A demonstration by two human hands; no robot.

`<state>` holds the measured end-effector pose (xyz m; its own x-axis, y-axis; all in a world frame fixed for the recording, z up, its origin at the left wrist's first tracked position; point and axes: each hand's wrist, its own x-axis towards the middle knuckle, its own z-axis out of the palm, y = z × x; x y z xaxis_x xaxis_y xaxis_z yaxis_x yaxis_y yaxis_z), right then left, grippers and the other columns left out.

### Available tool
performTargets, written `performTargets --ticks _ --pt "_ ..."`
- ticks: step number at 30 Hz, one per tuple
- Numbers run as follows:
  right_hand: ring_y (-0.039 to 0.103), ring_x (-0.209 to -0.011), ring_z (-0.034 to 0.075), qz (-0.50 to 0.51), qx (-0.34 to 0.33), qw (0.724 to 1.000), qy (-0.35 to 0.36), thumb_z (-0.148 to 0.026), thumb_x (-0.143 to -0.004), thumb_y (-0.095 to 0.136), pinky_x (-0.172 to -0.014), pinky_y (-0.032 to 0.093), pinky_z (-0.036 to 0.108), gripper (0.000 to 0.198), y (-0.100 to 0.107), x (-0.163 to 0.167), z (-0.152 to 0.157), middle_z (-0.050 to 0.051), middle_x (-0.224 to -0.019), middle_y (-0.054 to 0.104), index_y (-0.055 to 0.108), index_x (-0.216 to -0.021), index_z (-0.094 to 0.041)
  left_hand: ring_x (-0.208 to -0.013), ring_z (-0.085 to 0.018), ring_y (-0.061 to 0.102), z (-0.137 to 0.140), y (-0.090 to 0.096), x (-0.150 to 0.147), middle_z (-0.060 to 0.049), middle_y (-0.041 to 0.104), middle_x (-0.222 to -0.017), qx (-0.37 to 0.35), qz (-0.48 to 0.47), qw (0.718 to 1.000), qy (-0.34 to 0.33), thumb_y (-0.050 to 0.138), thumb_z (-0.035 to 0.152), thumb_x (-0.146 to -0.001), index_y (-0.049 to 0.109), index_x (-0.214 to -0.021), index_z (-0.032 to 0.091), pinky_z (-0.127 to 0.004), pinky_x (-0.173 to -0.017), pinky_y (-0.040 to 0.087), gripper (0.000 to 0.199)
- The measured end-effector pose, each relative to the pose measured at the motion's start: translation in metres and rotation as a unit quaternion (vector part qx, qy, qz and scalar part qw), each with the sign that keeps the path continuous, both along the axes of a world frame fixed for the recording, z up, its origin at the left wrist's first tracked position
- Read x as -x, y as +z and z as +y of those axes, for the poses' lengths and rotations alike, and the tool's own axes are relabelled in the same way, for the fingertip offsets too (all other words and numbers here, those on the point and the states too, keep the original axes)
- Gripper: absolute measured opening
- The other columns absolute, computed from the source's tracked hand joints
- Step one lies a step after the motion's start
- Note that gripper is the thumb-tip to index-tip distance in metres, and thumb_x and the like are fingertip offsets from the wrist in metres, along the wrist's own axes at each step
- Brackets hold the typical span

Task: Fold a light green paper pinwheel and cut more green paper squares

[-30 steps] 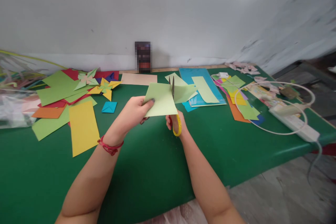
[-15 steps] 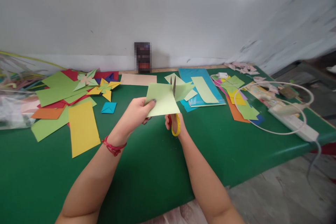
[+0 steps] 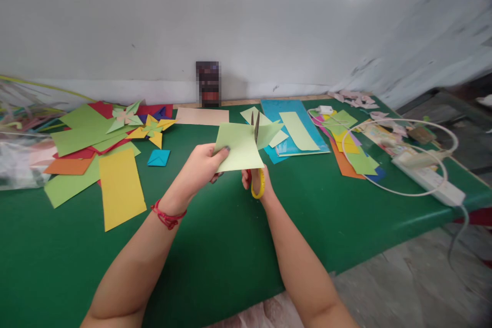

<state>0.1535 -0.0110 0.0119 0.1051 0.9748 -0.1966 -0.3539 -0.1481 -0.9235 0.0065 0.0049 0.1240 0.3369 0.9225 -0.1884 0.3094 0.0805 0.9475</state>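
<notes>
Pinched between thumb and fingers of my left hand (image 3: 207, 164) is a pale green sheet of paper (image 3: 239, 147), held above the table. My right hand (image 3: 265, 184) is closed around the yellow and red handles of a pair of scissors (image 3: 258, 184). The blades point away from me and stand slightly apart, with the paper between them. A cut runs up the sheet's right side, and the strip right of the blades (image 3: 269, 135) bends away. The fingers inside the scissor loops are partly hidden.
Left on the green table (image 3: 215, 246) lie coloured sheets, a yellow sheet (image 3: 122, 189), folded paper flowers (image 3: 152, 128) and a blue folded piece (image 3: 159, 158). A blue packet (image 3: 319, 138) lies behind my hands. To the right are a white cable (image 3: 388, 193) and power strip (image 3: 430, 179).
The paper has shifted very slightly to the right with my left hand. The scissor blades look slightly wider apart; my right hand is nearly still.
</notes>
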Motion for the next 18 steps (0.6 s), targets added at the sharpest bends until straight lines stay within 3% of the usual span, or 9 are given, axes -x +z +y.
performTargets --ticks 18 --pt "0.036 -0.024 0.005 -0.063 -0.043 0.997 0.0 -0.049 -0.073 0.054 -0.024 0.024 0.017 0.036 -0.0039 -0.0021 -0.0052 -0.009 -0.043 0.04 0.039 -0.06 -0.02 -0.036 -0.004 0.035 0.0026 0.0034 0.0059 0.005 0.039 -0.046 0.002 -0.002 1.0 0.01 0.049 0.034 -0.079 0.042 -0.06 0.017 -0.015 -0.031 0.026 0.027"
